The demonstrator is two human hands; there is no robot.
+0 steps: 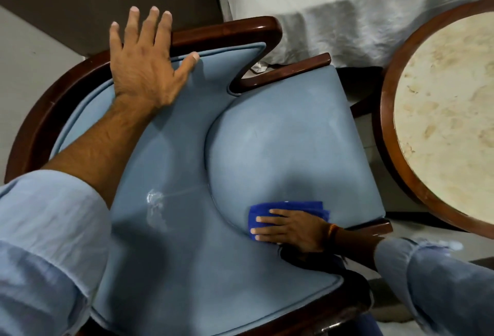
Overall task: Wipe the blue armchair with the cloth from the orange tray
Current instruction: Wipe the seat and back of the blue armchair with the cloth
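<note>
The left hand [145, 68] lay flat, fingers [133, 19] spread and gripping nothing, over the dark wooden rim at the top edge of the blue armchair [280, 135] backrest. A whitish scuff [155, 202] marked the padding lower down. The seat cushion stretched bare toward its front edge. The right hand [291, 228] pressed a folded blue cloth [283, 208] flat under extended fingers near the seat's right edge, beside the wooden armrest [374, 227]. A round marble-topped worktop [449, 111] stood close to the chair's right.
</note>
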